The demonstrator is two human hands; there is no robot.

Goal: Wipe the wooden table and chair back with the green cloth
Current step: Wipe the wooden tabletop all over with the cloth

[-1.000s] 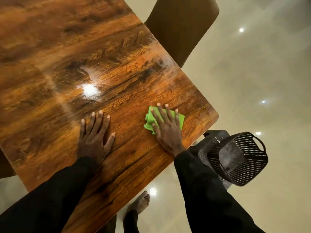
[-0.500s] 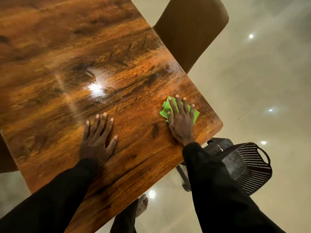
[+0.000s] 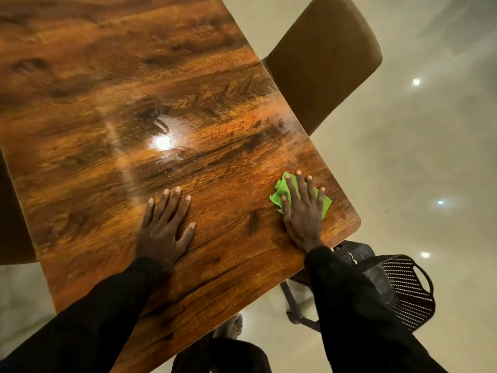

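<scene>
1. Right fingers (image 3: 301,185): we see them straight and slightly spread, pressed flat on the green cloth (image 3: 280,191). None curls round it.
2. Right hand (image 3: 302,214): palm down, it covers the middle of the cloth. Green shows past the hand at ten o'clock and at three o'clock.
3. Green cloth: crumpled, it lies on the wooden table (image 3: 129,84). It is near the table corner at four o'clock from the frame's centre, short of the edge.
4. Left fingers (image 3: 172,204): we note them straight and close together, with the thumb set off toward three o'clock. They lie flat on bare wood and hold nothing.
5. Left hand (image 3: 162,230): it lies at nine o'clock from the right hand, well apart from the cloth.
6. Black sleeves (image 3: 349,305): both enter from the six-o'clock edge.
7. Lamp glare (image 3: 162,142): a bright spot on the glossy top, at twelve o'clock from the left hand.
8. Chair back (image 3: 322,57): brown, at one o'clock, just beside the table's edge.
9. Black perforated basket (image 3: 406,289): at five o'clock, below the table corner, over the pale floor (image 3: 416,162). We cannot tell what it rests on.
</scene>
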